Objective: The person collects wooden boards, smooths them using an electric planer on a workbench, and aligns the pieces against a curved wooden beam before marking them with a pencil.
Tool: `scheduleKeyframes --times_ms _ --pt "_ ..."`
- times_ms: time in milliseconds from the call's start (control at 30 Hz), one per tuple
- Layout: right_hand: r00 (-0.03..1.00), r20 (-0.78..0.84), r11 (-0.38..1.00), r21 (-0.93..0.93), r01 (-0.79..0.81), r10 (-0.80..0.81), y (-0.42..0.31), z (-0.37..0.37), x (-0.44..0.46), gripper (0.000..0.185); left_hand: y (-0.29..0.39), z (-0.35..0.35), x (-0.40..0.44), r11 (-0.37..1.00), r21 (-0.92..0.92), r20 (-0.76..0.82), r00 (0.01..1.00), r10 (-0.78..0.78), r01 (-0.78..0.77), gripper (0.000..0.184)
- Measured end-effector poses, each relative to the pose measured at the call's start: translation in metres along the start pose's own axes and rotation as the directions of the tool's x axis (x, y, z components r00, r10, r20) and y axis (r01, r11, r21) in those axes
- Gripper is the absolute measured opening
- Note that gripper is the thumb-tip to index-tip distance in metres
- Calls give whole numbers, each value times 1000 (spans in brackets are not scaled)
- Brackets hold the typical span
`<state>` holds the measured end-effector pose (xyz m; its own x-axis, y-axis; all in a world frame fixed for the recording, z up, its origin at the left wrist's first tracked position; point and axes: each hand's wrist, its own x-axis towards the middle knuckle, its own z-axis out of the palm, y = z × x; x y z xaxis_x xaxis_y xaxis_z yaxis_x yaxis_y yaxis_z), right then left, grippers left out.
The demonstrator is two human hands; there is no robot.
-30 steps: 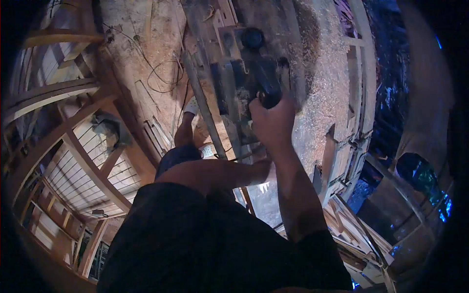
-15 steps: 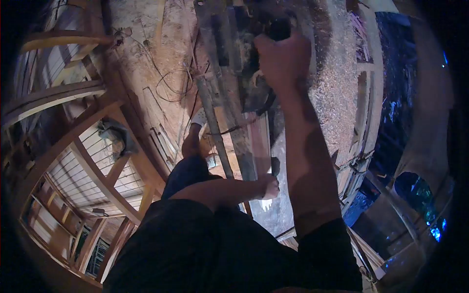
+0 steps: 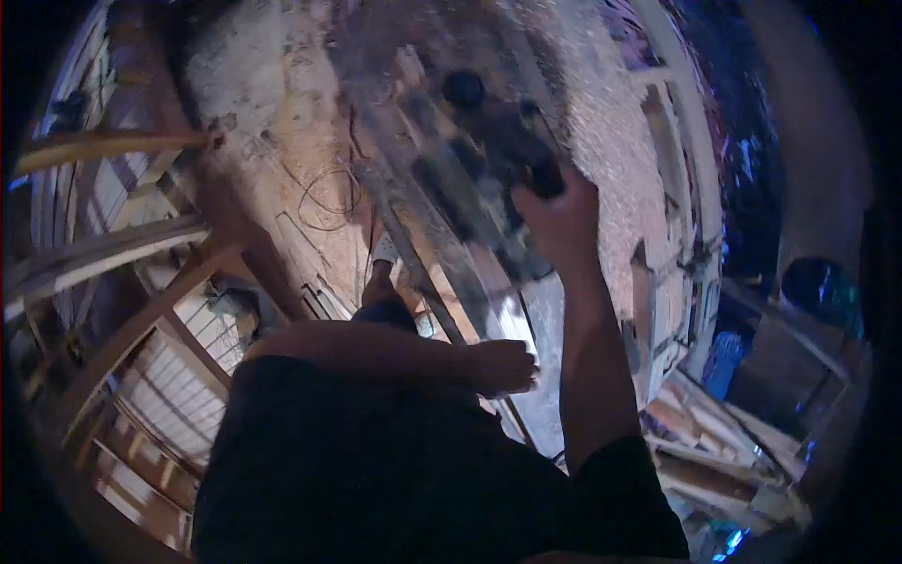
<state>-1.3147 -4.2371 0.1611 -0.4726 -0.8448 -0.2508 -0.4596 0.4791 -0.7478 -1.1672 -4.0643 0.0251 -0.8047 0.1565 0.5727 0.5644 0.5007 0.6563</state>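
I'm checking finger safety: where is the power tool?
In the head view, the dark power tool is right of top centre, gripped by the right hand, with wood shavings on its right.

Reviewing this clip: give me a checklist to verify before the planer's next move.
1. Right hand on the power planer's rear handle: ok.
2. Left hand apart from the planer: ok.
3. Front knob held: not ok, no hand there.
4. Looped cord away from both hands: ok.
5. Planer's base flat on the wood: cannot tell, blurred.
6. Motor stopped: cannot tell.
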Motion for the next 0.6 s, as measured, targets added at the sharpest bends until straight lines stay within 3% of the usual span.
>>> scheduleKeyframes --times_ms 33,67,100,167,200,267,300,367,433,467,567,600 --pt "981 16 977 -89 -193 196 6 -26 -28 44 20 -41 -9 987 -141 139 989 -53 73 19" --pt "989 -40 990 -32 -141 139 19 -46 -55 42 21 -48 -27 959 -158 510 851 -124 234 31" --pt "985 -106 991 -7 -136 134 36 -63 -80 41 14 -28 -67 802 -406 398 875 -277 438 22" --pt "958 -229 985 22 -171 171 69 -91 -127 38 7 -59 -91 741 -302 220 800 -558 600 17" --pt "939 -275 978 31 -206 206 84 -102 -141 36 10 -115 -71 794 72 54 792 -608 604 18" --pt "870 -302 917 211 -338 390 106 -119 -164 37 -18 -152 -62 845 413 166 885 -436 339 29" --pt "829 -299 870 305 -387 473 121 -125 -174 38 -37 -152 -51 792 491 80 887 -454 362 44" --pt "830 -449 907 395 -147 330 174 -123 -184 34 -73 -151 -31 730 598 44 896 -442 331 65" --pt "780 -526 908 400 -125 340 192 -127 -187 30 -105 -149 -12 725 656 152 904 -400 210 71" --pt "727 -486 865 389 -316 485 190 -131 -188 32 -120 -138 -8 682 714 232 864 -446 160 50" --pt "747 -514 871 457 -178 422 249 -122 -183 33 -145 -137 2 730 615 592 438 -677 297 73" --pt "770 -510 890 427 -161 384 258 -121 -180 35 -147 -141 -2 749 597 541 545 -640 288 63"
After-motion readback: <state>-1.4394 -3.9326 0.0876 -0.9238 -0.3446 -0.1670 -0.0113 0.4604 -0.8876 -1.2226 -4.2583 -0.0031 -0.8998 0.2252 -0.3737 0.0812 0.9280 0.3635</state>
